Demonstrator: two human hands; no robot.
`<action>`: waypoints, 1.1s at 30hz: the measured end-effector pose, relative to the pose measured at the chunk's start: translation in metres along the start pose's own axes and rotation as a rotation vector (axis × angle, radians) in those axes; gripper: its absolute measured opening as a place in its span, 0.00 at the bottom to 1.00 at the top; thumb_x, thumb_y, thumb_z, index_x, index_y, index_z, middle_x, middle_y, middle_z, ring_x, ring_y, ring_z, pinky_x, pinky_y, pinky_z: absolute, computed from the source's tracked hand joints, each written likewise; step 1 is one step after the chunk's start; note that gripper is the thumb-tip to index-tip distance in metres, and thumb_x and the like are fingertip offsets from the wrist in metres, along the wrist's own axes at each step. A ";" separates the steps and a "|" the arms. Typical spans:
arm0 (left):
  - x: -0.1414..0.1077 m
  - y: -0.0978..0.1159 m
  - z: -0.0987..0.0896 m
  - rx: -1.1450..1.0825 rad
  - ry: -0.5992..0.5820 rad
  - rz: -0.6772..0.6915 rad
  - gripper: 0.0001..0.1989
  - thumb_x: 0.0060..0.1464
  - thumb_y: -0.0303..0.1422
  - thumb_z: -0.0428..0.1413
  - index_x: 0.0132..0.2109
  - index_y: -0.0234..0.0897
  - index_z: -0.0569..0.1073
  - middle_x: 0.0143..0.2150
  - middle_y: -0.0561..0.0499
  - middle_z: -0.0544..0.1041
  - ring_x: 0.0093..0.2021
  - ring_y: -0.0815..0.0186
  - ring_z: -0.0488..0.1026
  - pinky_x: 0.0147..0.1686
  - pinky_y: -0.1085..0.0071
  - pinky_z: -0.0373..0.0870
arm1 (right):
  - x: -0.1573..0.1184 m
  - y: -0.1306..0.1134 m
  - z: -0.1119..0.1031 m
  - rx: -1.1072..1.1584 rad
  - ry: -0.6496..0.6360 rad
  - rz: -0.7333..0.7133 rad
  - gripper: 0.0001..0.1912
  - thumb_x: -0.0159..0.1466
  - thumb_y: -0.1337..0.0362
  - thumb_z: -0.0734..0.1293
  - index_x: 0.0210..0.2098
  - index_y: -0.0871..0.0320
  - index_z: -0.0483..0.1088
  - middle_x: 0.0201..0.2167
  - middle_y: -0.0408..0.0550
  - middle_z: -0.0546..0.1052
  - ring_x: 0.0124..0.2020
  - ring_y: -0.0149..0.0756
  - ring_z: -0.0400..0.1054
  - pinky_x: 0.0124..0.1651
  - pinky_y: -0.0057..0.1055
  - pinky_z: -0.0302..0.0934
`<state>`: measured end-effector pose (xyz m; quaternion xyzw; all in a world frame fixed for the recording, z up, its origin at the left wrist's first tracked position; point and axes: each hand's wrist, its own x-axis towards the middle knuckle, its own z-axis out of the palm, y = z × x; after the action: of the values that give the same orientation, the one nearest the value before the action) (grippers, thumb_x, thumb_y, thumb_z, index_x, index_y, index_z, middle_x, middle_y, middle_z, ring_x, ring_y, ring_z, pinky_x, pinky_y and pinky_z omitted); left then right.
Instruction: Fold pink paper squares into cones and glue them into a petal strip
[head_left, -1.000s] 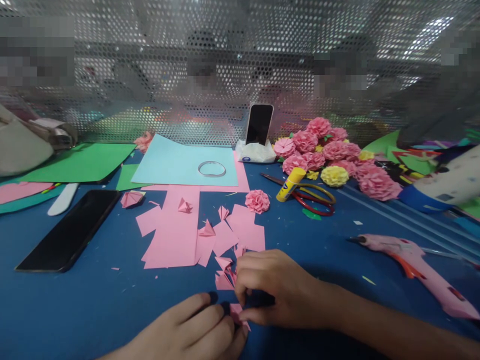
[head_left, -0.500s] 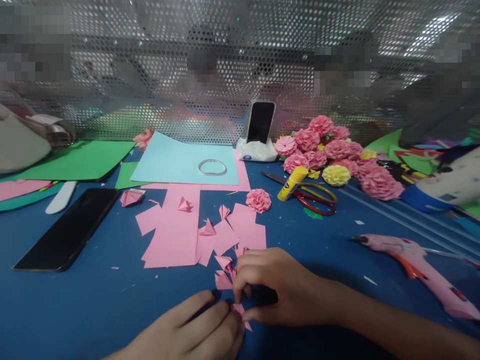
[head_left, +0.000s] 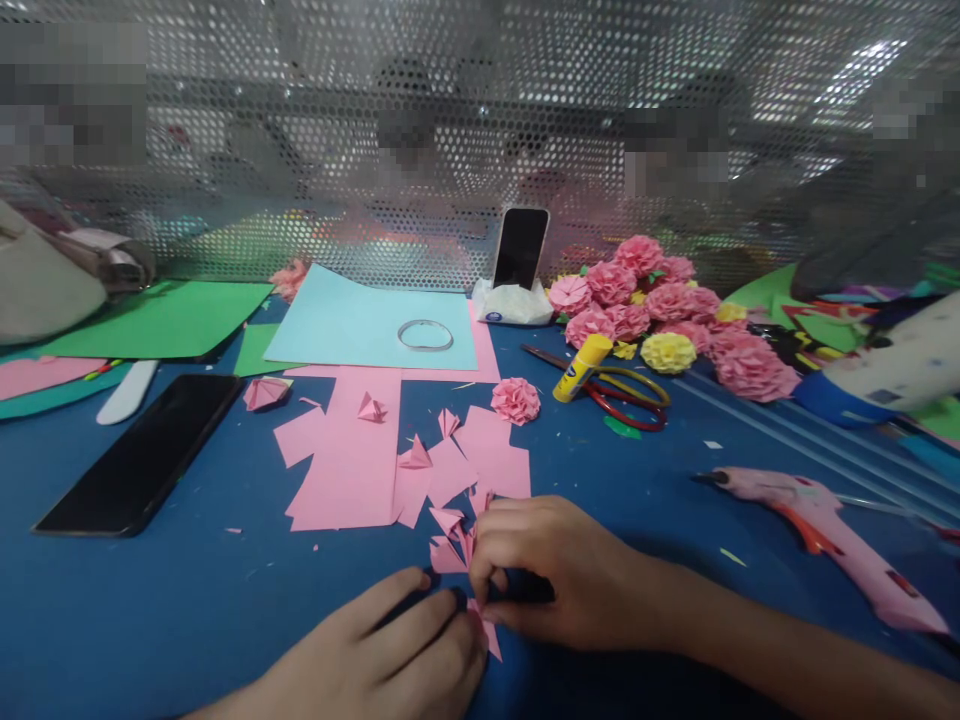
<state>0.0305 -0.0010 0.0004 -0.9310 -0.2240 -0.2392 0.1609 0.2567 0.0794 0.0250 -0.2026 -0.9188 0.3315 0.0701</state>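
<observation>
Pinched by the right hand [head_left: 559, 565], the small pink paper piece [head_left: 490, 640] looks partly folded, pointing toward the onlooker's near side, with the left hand [head_left: 390, 650] against it, grip unclear, and folded paper bits [head_left: 448, 520] just beyond.

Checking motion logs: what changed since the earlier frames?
Left hand and thumb of right hand shifted slightly away from the wearer; less of the small pink piece between them shows. No visible grab or release. Glue stick, scissors, glue gun stayed put.
</observation>
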 end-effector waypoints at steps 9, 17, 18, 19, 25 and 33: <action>-0.006 -0.001 0.003 -0.010 -0.005 0.019 0.19 0.71 0.24 0.42 0.51 0.39 0.78 0.47 0.58 0.80 0.48 0.70 0.75 0.58 0.73 0.67 | -0.001 -0.005 0.001 -0.169 0.005 -0.049 0.02 0.65 0.66 0.67 0.38 0.57 0.71 0.32 0.40 0.74 0.35 0.31 0.66 0.37 0.27 0.54; -0.004 -0.003 0.000 -0.024 -0.018 0.029 0.17 0.69 0.23 0.45 0.51 0.38 0.78 0.48 0.55 0.79 0.48 0.70 0.74 0.58 0.73 0.68 | -0.003 -0.005 -0.004 -0.407 -0.015 -0.240 0.07 0.70 0.65 0.63 0.35 0.59 0.68 0.33 0.43 0.73 0.33 0.34 0.61 0.35 0.31 0.50; -0.004 -0.003 0.000 -0.026 -0.018 0.028 0.16 0.69 0.24 0.46 0.51 0.37 0.78 0.48 0.55 0.79 0.48 0.70 0.74 0.58 0.73 0.68 | -0.003 -0.005 -0.005 -0.421 -0.021 -0.267 0.07 0.70 0.65 0.62 0.35 0.59 0.68 0.34 0.43 0.73 0.33 0.34 0.60 0.35 0.31 0.50; -0.004 -0.003 0.001 -0.024 -0.018 0.028 0.16 0.69 0.24 0.46 0.51 0.37 0.77 0.47 0.55 0.79 0.48 0.70 0.74 0.58 0.73 0.68 | -0.004 -0.005 -0.007 -0.433 -0.028 -0.289 0.08 0.71 0.65 0.62 0.34 0.59 0.68 0.33 0.42 0.73 0.32 0.33 0.60 0.35 0.31 0.50; -0.007 -0.001 0.011 -0.051 0.158 -0.045 0.17 0.68 0.21 0.46 0.45 0.36 0.79 0.42 0.55 0.81 0.44 0.70 0.75 0.60 0.70 0.66 | -0.010 -0.024 -0.013 -0.539 -0.093 -0.246 0.11 0.69 0.69 0.66 0.29 0.59 0.66 0.30 0.40 0.72 0.29 0.33 0.58 0.32 0.34 0.45; -0.001 -0.006 -0.007 -0.085 -0.075 0.012 0.17 0.70 0.25 0.44 0.54 0.36 0.76 0.48 0.55 0.80 0.49 0.68 0.74 0.57 0.72 0.68 | -0.012 -0.033 -0.019 -0.441 -0.153 -0.129 0.04 0.66 0.67 0.68 0.34 0.58 0.70 0.32 0.41 0.75 0.32 0.34 0.63 0.34 0.34 0.50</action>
<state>0.0243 0.0007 0.0070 -0.9466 -0.2138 -0.2125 0.1140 0.2617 0.0628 0.0607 -0.1279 -0.9826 0.1322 -0.0247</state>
